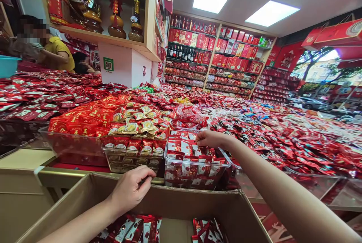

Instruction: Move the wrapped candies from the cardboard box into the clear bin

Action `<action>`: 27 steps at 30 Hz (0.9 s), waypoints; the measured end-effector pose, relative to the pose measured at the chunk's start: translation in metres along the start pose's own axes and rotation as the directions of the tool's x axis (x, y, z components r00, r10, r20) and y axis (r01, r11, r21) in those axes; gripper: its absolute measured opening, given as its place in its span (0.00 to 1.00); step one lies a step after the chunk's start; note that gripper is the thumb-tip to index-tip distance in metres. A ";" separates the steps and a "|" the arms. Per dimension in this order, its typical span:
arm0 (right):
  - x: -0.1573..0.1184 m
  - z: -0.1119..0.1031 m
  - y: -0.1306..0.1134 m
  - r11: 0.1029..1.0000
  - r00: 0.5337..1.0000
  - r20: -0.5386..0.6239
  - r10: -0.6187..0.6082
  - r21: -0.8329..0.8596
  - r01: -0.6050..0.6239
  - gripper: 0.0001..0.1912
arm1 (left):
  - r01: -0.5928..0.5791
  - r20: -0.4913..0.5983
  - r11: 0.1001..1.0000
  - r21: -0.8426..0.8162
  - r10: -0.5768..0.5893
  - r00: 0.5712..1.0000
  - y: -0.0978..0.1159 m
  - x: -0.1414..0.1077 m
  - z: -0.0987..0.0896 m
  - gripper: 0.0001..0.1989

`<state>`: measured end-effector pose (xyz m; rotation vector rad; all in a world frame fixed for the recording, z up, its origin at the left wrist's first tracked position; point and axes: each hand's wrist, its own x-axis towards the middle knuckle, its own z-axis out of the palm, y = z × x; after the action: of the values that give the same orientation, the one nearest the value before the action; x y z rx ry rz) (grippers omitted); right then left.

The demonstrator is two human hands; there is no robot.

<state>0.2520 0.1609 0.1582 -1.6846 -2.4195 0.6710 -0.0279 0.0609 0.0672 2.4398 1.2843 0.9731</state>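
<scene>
My right hand (210, 139) reaches over a clear plastic bin (198, 163), its fingers bent together on a red-and-white candy packet (186, 147) in the top layer. Packets stand in rows inside this bin. My left hand (134, 184) hovers by the far rim of an open cardboard box (195, 201). Its fingers are curled and the thumb is near the index finger; nothing shows between them. Inside the box lie two groups of similar red-and-white packets (147, 229), partly hidden on the left by my forearm.
Left of the bin stands a container of gold-and-red durian candies (132, 146), beside red bags (85, 118). Heaped sweets (283, 137) spread to the right. Shelves (210, 56) with bottles and boxes line the back. A person in a yellow shirt (59, 54) is at far left.
</scene>
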 end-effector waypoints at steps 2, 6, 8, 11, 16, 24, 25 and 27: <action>0.000 0.004 -0.001 1.000 1.000 0.003 0.000 -0.013 0.000 0.06 | -0.005 0.002 1.000 0.013 0.005 1.000 0.000 0.000 0.000 0.09; -0.005 0.002 -0.006 0.999 1.000 -0.004 0.003 -0.044 -0.003 0.06 | -0.023 0.005 0.999 0.042 0.023 1.000 0.000 0.001 0.001 0.09; -0.008 0.000 -0.007 0.999 1.000 -0.002 0.015 -0.044 -0.015 0.07 | -0.026 0.006 0.999 0.045 0.025 1.000 0.000 0.002 0.001 0.10; -0.014 -0.001 -0.009 0.995 0.999 0.003 0.035 -0.098 -0.034 0.08 | -0.012 0.008 0.998 0.057 0.012 1.000 0.002 0.003 0.002 0.10; -0.046 -0.005 -0.020 0.950 0.951 -0.307 -0.046 -0.308 -0.054 0.13 | -0.024 0.016 0.997 0.074 0.022 1.000 0.004 0.004 0.007 0.10; -0.122 0.039 -0.050 0.998 0.971 0.236 0.043 0.028 -0.051 0.07 | -0.033 -0.018 0.996 0.081 0.034 0.999 0.003 0.005 0.014 0.10; -0.121 0.057 -0.047 0.998 0.939 0.345 0.008 0.053 -0.028 0.04 | -0.031 -0.020 0.996 0.082 0.033 0.999 0.003 0.005 0.014 0.10; -0.113 0.097 -0.034 0.998 0.884 0.463 -0.064 0.048 0.047 0.05 | -0.028 -0.018 0.996 0.082 0.030 0.999 0.002 0.004 0.015 0.11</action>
<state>0.2315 0.0203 0.1026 -1.5747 -2.7241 1.2255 -0.0149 0.0645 0.0587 2.5229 1.3234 0.9716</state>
